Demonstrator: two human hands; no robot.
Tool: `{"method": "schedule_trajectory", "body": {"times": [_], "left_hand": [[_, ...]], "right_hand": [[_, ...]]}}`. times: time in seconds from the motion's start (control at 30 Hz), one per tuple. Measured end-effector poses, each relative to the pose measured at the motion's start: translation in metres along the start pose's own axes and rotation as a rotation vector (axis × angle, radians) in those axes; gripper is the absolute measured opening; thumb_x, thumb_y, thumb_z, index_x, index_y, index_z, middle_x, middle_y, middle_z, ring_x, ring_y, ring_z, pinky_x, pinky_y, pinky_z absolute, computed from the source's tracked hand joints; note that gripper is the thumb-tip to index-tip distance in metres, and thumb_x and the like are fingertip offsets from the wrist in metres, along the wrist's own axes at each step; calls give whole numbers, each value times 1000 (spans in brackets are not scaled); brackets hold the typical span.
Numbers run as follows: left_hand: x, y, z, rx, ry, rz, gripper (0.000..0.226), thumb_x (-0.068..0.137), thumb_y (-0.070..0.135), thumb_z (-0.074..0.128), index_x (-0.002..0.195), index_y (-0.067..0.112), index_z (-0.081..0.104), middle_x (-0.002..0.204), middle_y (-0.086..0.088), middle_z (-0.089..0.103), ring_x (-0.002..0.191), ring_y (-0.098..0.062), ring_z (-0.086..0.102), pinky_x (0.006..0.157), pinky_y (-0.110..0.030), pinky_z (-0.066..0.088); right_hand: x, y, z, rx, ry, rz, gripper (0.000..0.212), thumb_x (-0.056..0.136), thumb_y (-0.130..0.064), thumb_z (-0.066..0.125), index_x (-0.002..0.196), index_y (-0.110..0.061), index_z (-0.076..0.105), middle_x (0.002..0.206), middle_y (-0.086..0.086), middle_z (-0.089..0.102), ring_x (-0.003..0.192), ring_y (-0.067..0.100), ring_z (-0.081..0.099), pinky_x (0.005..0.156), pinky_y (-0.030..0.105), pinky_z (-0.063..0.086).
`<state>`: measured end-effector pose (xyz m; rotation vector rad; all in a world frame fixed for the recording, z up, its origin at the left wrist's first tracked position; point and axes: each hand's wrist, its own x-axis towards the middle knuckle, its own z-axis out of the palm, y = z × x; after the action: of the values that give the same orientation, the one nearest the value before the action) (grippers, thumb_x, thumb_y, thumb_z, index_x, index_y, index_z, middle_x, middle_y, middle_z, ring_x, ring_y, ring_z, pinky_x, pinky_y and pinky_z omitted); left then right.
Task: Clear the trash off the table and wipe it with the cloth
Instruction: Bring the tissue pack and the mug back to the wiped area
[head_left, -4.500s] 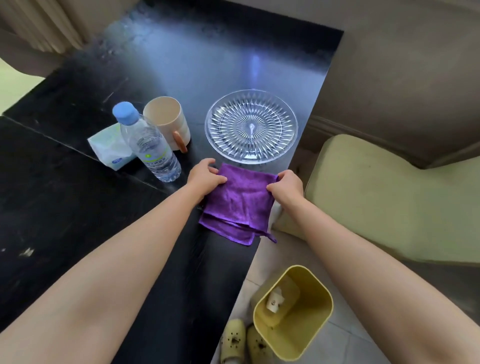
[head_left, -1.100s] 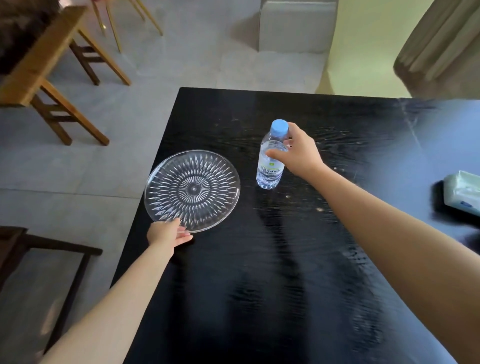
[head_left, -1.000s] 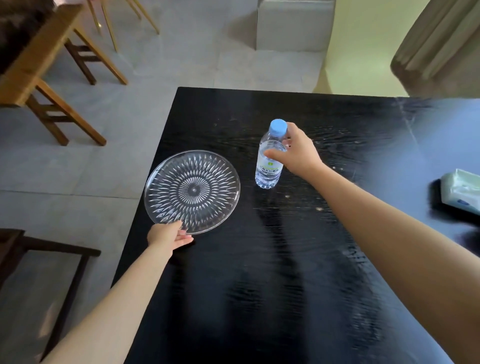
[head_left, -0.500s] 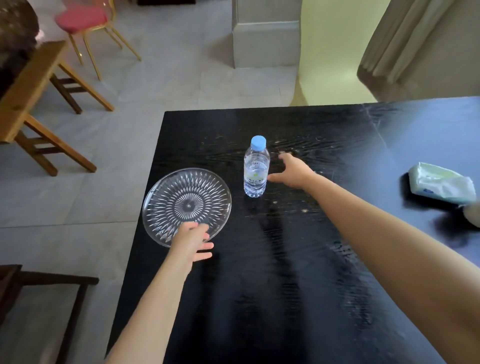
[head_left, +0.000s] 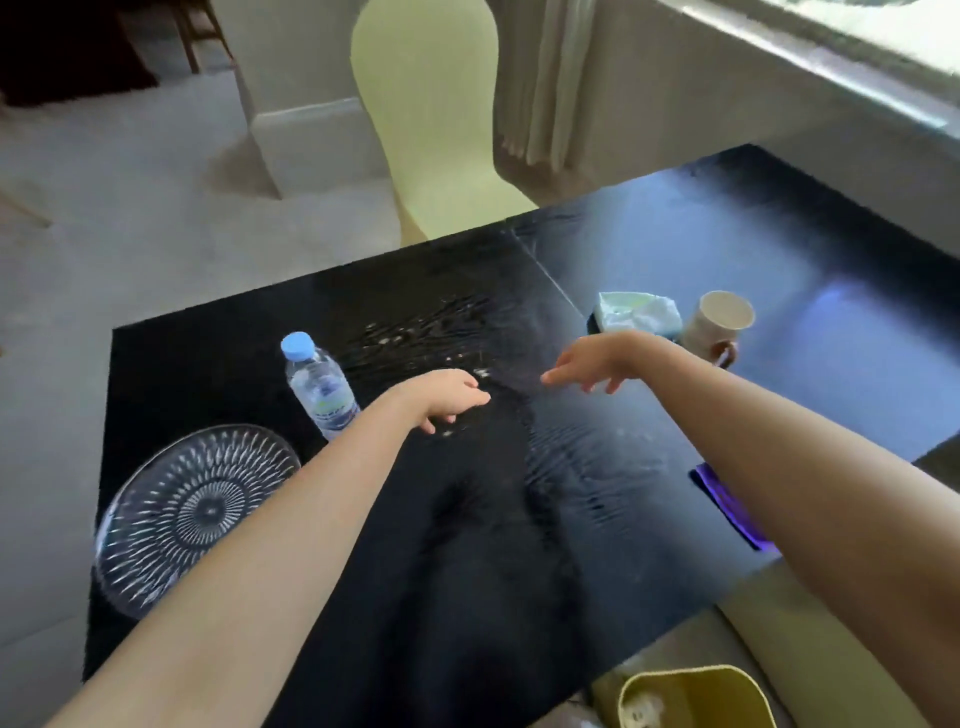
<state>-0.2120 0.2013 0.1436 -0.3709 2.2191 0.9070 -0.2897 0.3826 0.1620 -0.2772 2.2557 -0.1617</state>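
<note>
My left hand (head_left: 447, 397) hovers over the middle of the black table (head_left: 493, 571), fingers loosely curled down and holding nothing. My right hand (head_left: 597, 361) hangs beside it with fingers spread, empty. The purple cloth (head_left: 727, 506) lies near the table's right edge, mostly hidden under my right forearm. A water bottle (head_left: 319, 387) with a blue cap stands left of my left hand. A clear glass plate (head_left: 187, 512) sits at the front left corner. A pale tissue pack (head_left: 639, 312) and a beige mug (head_left: 719, 325) sit behind my right hand.
A yellow bin (head_left: 696, 699) stands on the floor by the table's front right corner, with a scrap inside. A pale yellow chair (head_left: 436, 119) is at the far side. A cushioned seat (head_left: 831, 675) lies under my right arm. Curtains hang behind.
Both hands have left the plate and the bottle and drawn toward the table's middle. My view swung right, bringing the mug, cloth and bin into sight.
</note>
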Motion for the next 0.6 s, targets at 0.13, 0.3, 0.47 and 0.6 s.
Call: {"method": "schedule_trajectory", "body": {"times": [0.13,0.3,0.47,0.6], "left_hand": [[35,53,25,37,-33,23,53,97,34,41,147,19,30,142,-8,47,121,-25,54,96,-42,48],[78,116,58,55,-84,26,46,98,28,40,140,9,38,115,-8,50,109,-26,56,97,-44,49],[135,164,79,-14,-40,6,36,96,28,43,126,10,49,114,-11,53,100,-26,58,91,-43,52],[187,193,86,-221,148,-39,55,91,25,52,139,4,35,130,-16,51,106,-28,57,86,-45,54]], "right_hand": [[-7,69,-9,64,37,116,51,93,-50,43,122,-9,51,101,7,60,75,18,61,62,31,56],[10,153,-18,126,99,214,61,89,-56,44,112,-2,61,98,18,66,97,34,68,84,41,57],[21,215,-25,140,264,300,45,96,-37,41,114,1,55,81,12,53,84,30,54,58,35,46],[47,257,-23,212,429,354,49,98,-39,32,59,-10,42,66,7,43,76,31,49,55,31,39]]}}
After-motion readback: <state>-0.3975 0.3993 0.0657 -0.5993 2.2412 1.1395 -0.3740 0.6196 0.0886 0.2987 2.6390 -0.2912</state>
